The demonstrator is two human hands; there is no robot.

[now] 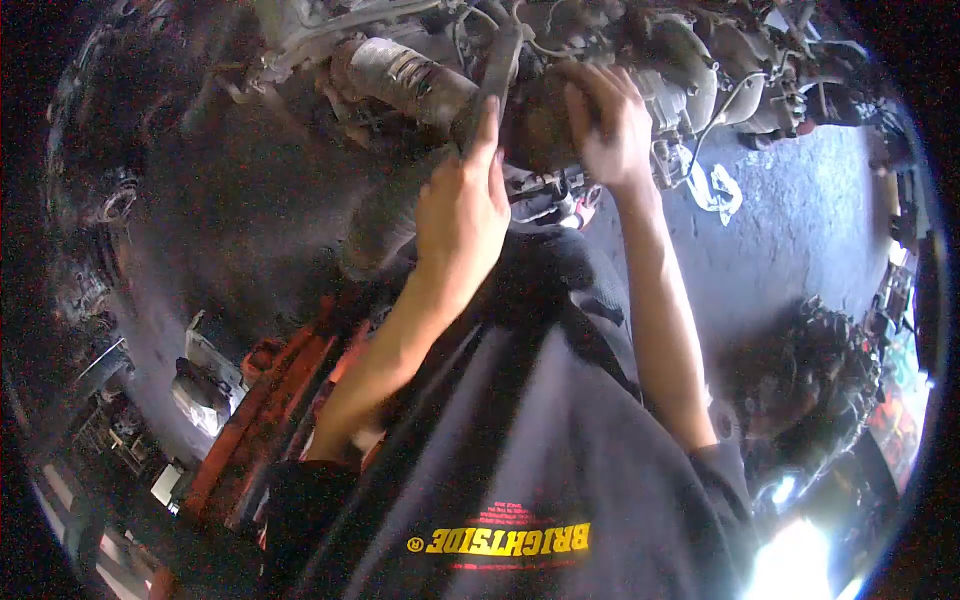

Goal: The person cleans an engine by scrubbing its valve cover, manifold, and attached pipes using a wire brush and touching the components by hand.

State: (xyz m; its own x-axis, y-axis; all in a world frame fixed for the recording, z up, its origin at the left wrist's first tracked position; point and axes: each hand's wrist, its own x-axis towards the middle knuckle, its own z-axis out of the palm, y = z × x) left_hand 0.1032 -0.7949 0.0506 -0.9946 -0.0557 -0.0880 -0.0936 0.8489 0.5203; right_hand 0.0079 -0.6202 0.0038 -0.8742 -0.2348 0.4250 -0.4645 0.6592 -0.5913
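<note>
My left hand [463,205] is up at the engine [560,120], its index finger stretched along a dark hose or pipe [495,85]. The other fingers curl under and are partly hidden, so a grip cannot be made out. To the right, my right hand [612,125] rests against a dark rounded engine part [540,125], fingers bent over its side and slightly blurred. A grey metal cylinder [410,80] lies left of the hose.
A red metal frame [265,420] stands at the lower left. White cloth or plastic [715,192] lies on the grey floor [790,220] at the right. Another dark engine-like assembly [820,380] is at the lower right, above a bright light.
</note>
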